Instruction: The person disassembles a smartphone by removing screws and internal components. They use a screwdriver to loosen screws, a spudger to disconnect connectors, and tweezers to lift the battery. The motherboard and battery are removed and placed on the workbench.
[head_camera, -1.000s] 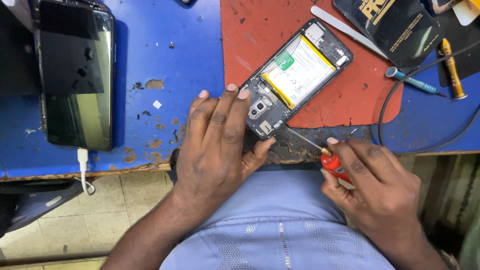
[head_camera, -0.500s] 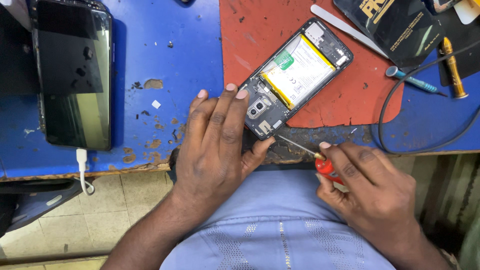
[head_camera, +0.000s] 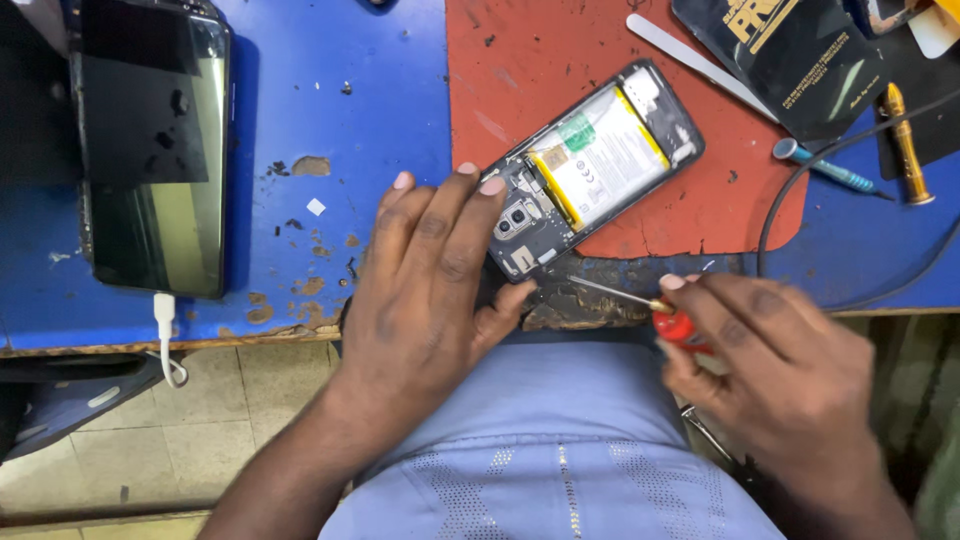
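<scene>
Work was partway along: the phone lay opened on the red mat, back cover off, battery and camera board bare. My right hand pinched the red-handled screwdriver, its tip at the phone's near corner, probably on a screw. My left hand pressed the phone's near end flat against the desk, fingers spread.

I have one view only, from the head camera, looking steeply down and close onto the near edge of the blue table. It faces away from the body, whose shirt fills the bottom.
</scene>
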